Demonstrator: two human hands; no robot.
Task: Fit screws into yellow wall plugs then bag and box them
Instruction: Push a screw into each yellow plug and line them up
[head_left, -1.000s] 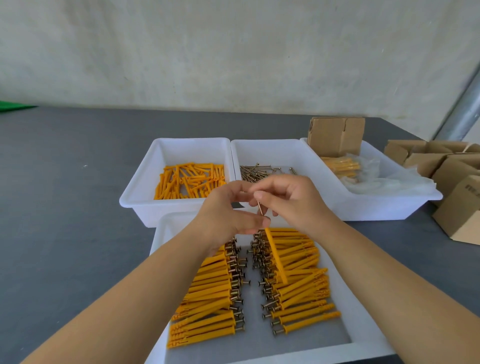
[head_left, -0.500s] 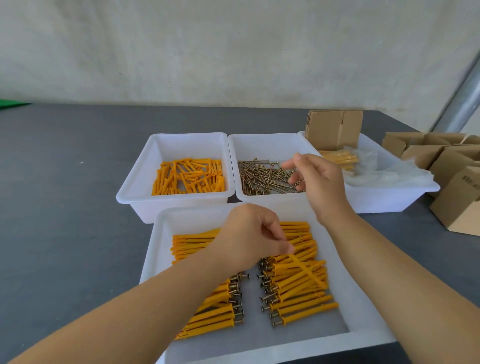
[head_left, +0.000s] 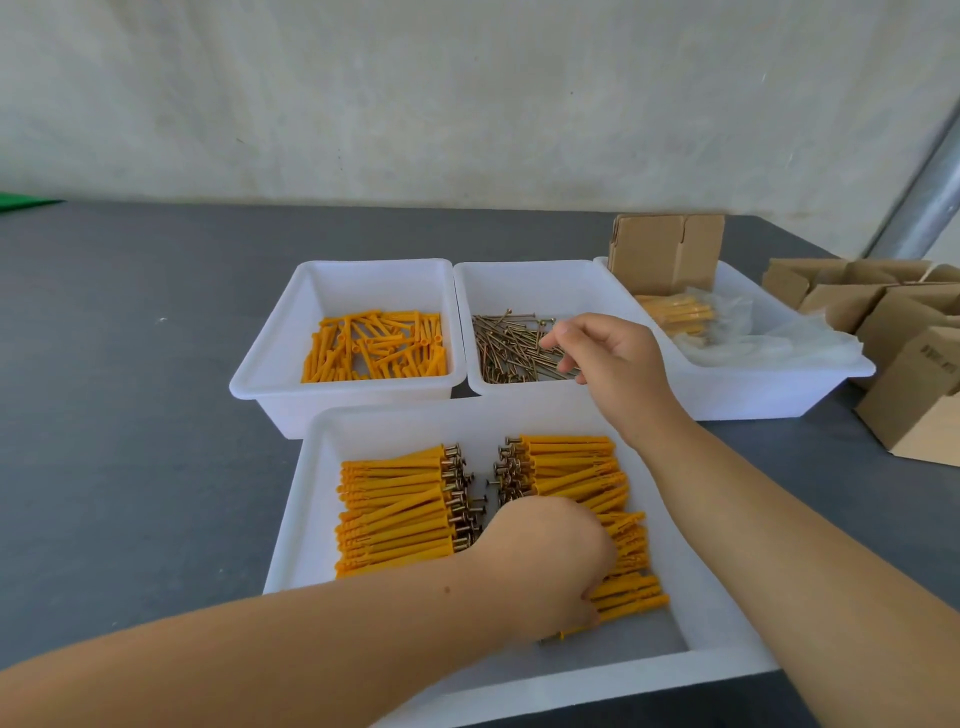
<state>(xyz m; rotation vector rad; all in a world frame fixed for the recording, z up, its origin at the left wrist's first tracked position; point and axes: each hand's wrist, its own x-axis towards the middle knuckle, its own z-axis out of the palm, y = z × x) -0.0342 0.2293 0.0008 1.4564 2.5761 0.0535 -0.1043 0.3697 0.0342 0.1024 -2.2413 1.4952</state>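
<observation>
Reaching into the screw tray while laying a plug among the finished rows.

Hovering over the loose screws (head_left: 511, 351) in the middle white tray (head_left: 524, 273), right hand (head_left: 613, 358) with fingers curled downward, fingertips just above the pile; whether pinching a screw, impossible to tell. Resting low in the near tray (head_left: 311, 499), left hand (head_left: 550, 561) over the right-hand row of assembled plugs (head_left: 571, 467), fingers hidden beneath it, grip impossible to tell. Lying heads inward opposite, a second row of assembled plugs (head_left: 389, 509). Sitting in the far left tray (head_left: 270, 364), empty yellow plugs (head_left: 374, 353). Holding bagged plugs (head_left: 675, 312) and an upright cardboard box (head_left: 667, 252), a right tray (head_left: 769, 395); standing beside it on the grey table (head_left: 130, 389), more boxes (head_left: 909, 364).
</observation>
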